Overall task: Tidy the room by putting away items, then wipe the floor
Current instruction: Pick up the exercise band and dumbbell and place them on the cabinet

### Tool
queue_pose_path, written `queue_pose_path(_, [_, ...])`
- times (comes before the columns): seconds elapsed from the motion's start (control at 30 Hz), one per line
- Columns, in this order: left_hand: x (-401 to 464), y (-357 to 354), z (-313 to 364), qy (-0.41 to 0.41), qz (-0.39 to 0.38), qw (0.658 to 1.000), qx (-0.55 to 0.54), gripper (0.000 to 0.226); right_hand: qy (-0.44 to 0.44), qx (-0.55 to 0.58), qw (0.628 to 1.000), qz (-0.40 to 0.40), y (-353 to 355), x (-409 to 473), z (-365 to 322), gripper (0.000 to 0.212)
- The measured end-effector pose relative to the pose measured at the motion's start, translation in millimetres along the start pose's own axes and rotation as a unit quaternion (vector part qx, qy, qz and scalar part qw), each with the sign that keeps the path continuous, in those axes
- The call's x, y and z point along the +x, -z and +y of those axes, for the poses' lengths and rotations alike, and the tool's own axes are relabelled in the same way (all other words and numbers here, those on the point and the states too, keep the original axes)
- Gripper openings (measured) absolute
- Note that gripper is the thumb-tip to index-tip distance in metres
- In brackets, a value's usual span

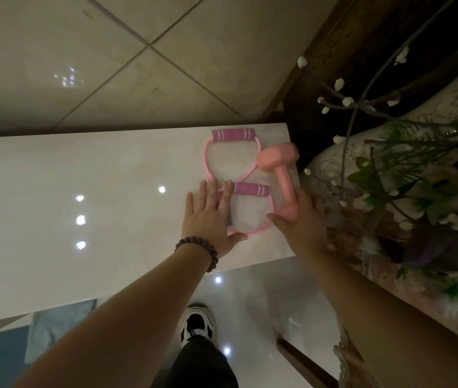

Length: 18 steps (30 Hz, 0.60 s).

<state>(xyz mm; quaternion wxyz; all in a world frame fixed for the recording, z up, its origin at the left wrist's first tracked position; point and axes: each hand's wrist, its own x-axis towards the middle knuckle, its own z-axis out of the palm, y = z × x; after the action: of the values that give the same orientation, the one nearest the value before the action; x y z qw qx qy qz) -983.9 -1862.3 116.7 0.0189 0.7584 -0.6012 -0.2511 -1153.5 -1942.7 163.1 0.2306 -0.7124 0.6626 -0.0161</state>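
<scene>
Your right hand (303, 219) is gripping the pink dumbbell's (281, 175) near end; your left hand (211, 217) is resting flat, fingers straight, on the pink resistance band (239, 186) just left of it.

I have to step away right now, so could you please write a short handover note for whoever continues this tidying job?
Left hand: open, fingers straight, resting on the near loop of the pink figure-eight resistance band on the glossy white tabletop.
Right hand: gripping the near end of the pink dumbbell, which lies on the tabletop against the band's right side, close to the table's right edge.
Done: both exercise items sit together at the table's right end.
Left: let go of both, check for other loose items, then wipe the tiled floor. No cloth or mop shows in this view.
</scene>
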Motion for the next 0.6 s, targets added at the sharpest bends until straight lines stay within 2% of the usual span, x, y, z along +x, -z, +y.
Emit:
queue_pose_path(0.1, [-2.9, -1.9, -3.3, 0.002, 0.014, 1.0, 0.008, 0.112, -0.05, 0.051, 0.997, 0.018, -6.9, -8.3, 5.4, 0.103])
queue_pose_path(0.17, [-5.2, -4.5, -3.7, 0.005, 0.013, 1.0, 0.015, 0.114, -0.086, 0.074, 0.993, 0.038, -12.2, -12.5, 6.6, 0.102])
queue_pose_path(0.27, [-6.9, -8.2, -2.3, 0.011, 0.01, 1.0, 0.019, 0.115, -0.068, 0.019, 0.995, 0.075, -18.2, -14.6, 0.5, 0.093])
queue_pose_path(0.6, [0.7, -9.6, 3.8, 0.025, 0.021, 0.999, 0.026, 0.115, -0.046, -0.007, 0.993, 0.109, -30.2, -3.3, -3.5, 0.1])
